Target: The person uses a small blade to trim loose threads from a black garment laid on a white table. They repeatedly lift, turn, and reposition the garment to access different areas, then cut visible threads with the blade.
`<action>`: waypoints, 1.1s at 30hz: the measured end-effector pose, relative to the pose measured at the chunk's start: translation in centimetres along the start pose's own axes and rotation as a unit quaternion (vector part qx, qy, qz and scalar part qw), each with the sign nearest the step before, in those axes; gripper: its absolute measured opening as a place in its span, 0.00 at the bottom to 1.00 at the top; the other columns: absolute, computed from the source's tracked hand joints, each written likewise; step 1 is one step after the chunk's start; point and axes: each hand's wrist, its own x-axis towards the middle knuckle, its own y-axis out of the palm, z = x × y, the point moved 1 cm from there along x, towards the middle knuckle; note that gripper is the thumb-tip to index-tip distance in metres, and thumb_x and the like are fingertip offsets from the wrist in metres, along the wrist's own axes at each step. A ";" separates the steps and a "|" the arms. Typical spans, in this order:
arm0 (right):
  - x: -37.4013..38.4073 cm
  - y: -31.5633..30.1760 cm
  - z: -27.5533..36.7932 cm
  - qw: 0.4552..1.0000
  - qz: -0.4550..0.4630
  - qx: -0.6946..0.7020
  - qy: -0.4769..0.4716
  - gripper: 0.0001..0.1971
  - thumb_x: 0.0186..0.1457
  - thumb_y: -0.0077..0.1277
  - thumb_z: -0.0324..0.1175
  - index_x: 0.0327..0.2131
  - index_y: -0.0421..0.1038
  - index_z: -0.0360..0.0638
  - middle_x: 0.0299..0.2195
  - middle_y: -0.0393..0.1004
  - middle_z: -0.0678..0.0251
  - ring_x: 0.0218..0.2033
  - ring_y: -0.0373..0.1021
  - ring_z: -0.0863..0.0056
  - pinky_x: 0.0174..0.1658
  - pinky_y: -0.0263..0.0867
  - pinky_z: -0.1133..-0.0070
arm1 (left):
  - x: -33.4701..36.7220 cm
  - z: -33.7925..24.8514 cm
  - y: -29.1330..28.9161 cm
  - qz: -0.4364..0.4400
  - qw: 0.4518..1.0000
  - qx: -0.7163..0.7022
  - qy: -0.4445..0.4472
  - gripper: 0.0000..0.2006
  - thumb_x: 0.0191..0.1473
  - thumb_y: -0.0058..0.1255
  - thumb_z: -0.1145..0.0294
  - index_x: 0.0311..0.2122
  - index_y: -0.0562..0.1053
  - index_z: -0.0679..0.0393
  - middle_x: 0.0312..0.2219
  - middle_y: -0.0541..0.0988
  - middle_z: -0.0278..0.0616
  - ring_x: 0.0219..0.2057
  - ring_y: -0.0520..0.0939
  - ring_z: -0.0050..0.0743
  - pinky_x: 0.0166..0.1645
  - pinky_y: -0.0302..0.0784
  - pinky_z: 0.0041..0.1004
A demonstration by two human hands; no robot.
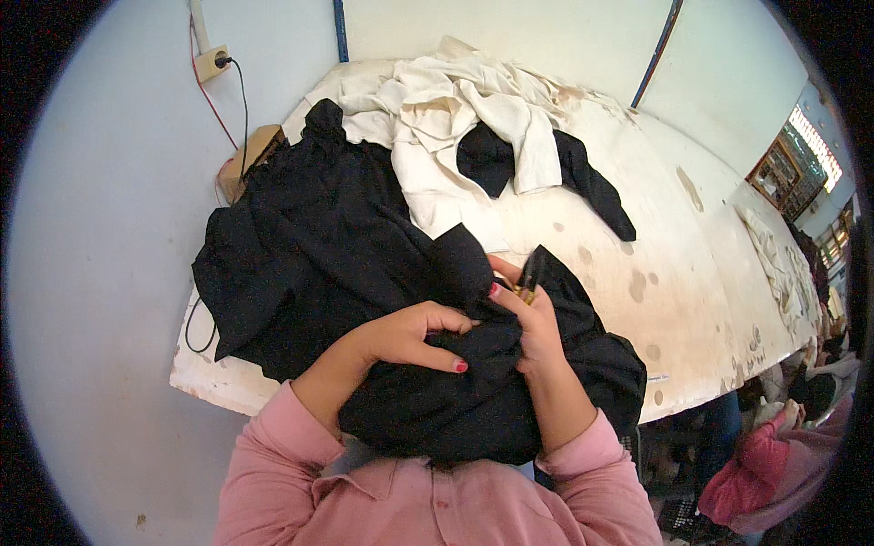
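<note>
A black garment (309,246) lies bunched over the near edge of the table and across my lap. My left hand (410,337) rests on its folds, thumb stretched out and apart from the curled fingers, whose tips are partly hidden by cloth. To its right, my right hand (531,318) is closed, thumb and fingers pinching a stiff folded band (462,264) of the black cloth. Tucked in the same hand is a small dark and brass-coloured tool (528,287), which looks like thread snips; the fingers hide part of it.
Cream garments (455,118) lie heaped at the back of the stained white table (674,291), with a black sleeve (592,182) among them. A cable runs from the wall socket (214,64) past a brown box (258,159). Another person in pink (774,464) is at lower right.
</note>
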 end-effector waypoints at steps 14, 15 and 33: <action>-1.5 0.5 -0.5 0.891 -0.113 -0.278 -0.341 0.36 0.44 0.67 0.31 0.55 0.58 0.37 0.45 0.61 0.64 0.20 0.53 0.87 0.22 0.52 0.86 | -0.3 -3.8 0.2 -0.425 0.890 -0.060 0.151 0.30 0.51 0.63 0.73 0.56 0.60 0.56 0.44 0.71 0.38 0.42 0.74 0.23 0.47 0.73 0.22; -1.4 0.4 0.1 0.915 -0.104 -0.235 -0.310 0.36 0.47 0.65 0.33 0.57 0.57 0.37 0.45 0.63 0.65 0.21 0.55 0.87 0.25 0.55 0.87 | -0.6 -3.6 -0.1 -0.409 0.902 -0.069 0.118 0.27 0.51 0.63 0.72 0.54 0.63 0.56 0.43 0.72 0.37 0.42 0.75 0.22 0.47 0.73 0.22; -0.7 -1.5 1.2 0.816 -0.043 -0.460 -0.349 0.10 0.52 0.53 0.22 0.39 0.75 0.38 0.32 0.78 0.60 0.34 0.75 0.73 0.43 0.67 0.80 | -3.1 -3.3 -1.4 -0.229 0.969 -0.068 -0.061 0.15 0.56 0.57 0.67 0.45 0.73 0.63 0.38 0.80 0.35 0.40 0.78 0.18 0.47 0.72 0.23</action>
